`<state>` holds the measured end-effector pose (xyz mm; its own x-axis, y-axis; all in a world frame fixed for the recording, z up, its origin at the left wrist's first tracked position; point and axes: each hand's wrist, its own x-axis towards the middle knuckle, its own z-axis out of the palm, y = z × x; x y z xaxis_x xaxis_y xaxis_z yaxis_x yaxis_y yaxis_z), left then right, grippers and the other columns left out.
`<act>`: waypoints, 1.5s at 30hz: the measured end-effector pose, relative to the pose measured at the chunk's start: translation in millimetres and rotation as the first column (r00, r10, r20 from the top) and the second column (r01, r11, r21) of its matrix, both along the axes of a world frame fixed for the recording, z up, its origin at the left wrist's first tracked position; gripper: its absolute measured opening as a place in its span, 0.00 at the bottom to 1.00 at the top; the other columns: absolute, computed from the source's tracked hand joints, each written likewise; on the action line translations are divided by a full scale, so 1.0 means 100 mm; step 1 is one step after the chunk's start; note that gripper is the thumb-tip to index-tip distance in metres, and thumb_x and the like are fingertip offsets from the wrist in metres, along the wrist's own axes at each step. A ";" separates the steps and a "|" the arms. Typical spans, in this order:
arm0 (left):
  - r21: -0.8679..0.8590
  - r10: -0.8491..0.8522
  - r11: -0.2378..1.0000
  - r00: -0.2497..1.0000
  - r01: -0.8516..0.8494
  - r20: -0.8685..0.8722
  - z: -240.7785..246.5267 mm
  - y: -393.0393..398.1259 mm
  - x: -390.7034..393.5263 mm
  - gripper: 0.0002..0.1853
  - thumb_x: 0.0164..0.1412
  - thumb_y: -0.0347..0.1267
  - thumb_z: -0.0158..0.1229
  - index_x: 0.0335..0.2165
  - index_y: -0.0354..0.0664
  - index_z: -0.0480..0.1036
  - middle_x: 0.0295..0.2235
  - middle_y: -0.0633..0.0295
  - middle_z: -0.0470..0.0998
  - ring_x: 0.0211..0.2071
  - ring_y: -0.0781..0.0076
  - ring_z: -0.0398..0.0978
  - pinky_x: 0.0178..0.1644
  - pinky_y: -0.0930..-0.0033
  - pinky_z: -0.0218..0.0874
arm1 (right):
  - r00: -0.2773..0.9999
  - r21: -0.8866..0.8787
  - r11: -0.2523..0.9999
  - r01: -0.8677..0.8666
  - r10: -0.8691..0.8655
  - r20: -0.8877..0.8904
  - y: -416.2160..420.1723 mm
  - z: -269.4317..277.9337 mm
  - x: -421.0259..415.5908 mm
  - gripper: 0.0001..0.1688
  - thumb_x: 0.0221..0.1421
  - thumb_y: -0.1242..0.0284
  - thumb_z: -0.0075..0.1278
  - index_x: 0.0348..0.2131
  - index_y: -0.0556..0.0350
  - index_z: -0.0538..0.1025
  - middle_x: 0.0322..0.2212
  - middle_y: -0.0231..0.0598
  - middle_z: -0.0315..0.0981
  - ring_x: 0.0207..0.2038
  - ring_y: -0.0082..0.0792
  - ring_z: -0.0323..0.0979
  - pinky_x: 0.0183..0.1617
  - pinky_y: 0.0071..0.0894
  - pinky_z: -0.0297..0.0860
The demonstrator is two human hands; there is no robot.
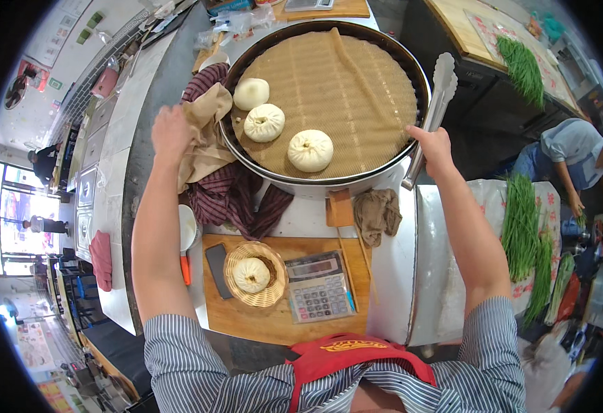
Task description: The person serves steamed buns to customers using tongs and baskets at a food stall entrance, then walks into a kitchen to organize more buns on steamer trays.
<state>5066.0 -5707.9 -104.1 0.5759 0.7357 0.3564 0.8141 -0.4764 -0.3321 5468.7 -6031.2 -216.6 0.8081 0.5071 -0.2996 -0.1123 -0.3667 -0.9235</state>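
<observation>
My left hand grips the edge of a beige cloth at the left side of a large round steamer. In my right hand is a pair of metal tongs, scalloped ends pointing away from me, beside the steamer's right rim. My right thumb lies at that rim; whether it touches is hard to tell. A woven steamer liner covers the inside, with a fold towards the right. On its left part sit a smooth bun, a pleated bun and another pleated bun.
A wooden board before me bears a wicker basket with a bun, a calculator and a phone. Striped cloth bunches under the steamer's left. Right are green chives and another person.
</observation>
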 end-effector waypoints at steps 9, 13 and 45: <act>-0.877 0.774 0.235 0.466 0.419 0.430 -0.71 -0.60 0.27 0.20 0.54 0.44 0.56 0.32 0.35 0.74 0.25 0.58 0.76 0.27 0.65 0.76 0.33 0.54 0.73 | 0.999 0.070 0.997 0.022 -0.019 -0.048 0.05 -0.03 0.02 0.18 0.39 0.77 0.55 0.33 0.72 0.75 0.28 0.45 0.74 0.29 0.33 0.73 0.32 0.34 0.69; -0.800 0.756 0.117 0.469 0.589 0.456 -1.01 -0.44 0.35 0.13 0.54 0.34 0.55 0.36 0.37 0.72 0.30 0.60 0.75 0.30 0.67 0.75 0.33 0.53 0.72 | 0.997 0.284 0.959 0.014 0.007 -0.074 0.04 0.10 0.01 0.14 0.40 0.79 0.55 0.31 0.70 0.76 0.26 0.42 0.74 0.28 0.32 0.73 0.31 0.33 0.69; -0.626 0.647 -0.140 0.549 0.767 0.529 -1.40 -4.64 1.02 0.25 0.44 0.21 0.53 0.46 0.33 0.69 0.34 0.63 0.76 0.33 0.76 0.71 0.39 0.74 0.64 | 0.780 0.275 0.754 0.597 -0.626 0.024 -5.78 -0.34 -1.78 0.32 0.48 0.84 0.51 0.54 0.67 0.63 0.46 0.42 0.69 0.46 0.36 0.70 0.53 0.34 0.64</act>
<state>5168.1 -6171.8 -244.3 0.7629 0.5367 -0.3604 0.1918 0.3444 0.9190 5290.8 -6609.5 -250.5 0.9895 -0.0635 -0.1295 -0.1310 -0.0212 -0.9912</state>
